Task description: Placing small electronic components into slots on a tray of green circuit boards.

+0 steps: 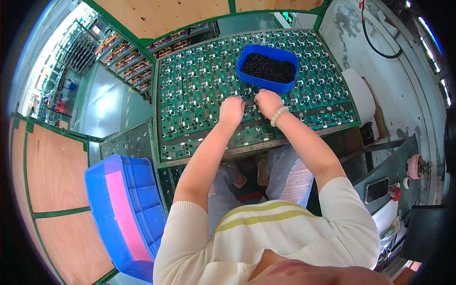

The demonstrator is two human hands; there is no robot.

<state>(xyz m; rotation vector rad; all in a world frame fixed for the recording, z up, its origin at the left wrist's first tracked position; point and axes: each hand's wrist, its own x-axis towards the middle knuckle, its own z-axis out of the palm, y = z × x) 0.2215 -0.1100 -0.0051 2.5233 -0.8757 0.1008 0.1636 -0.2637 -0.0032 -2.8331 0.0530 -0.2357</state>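
Probably light, stiff, fragile, the boards (202, 88) around the tub (280, 87) suit edge holds; left hand (232, 110) and right hand (269, 103) curled nearside, grasp unclear.

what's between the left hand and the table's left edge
In the head view, green circuit boards lie between the left hand and the table's left edge.

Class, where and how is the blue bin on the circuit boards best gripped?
Probably by both short end walls, left hand coming from the left, right hand from the right: the blue bin is oblong, upright and open-topped, and its small black pieces could spill if tipped.
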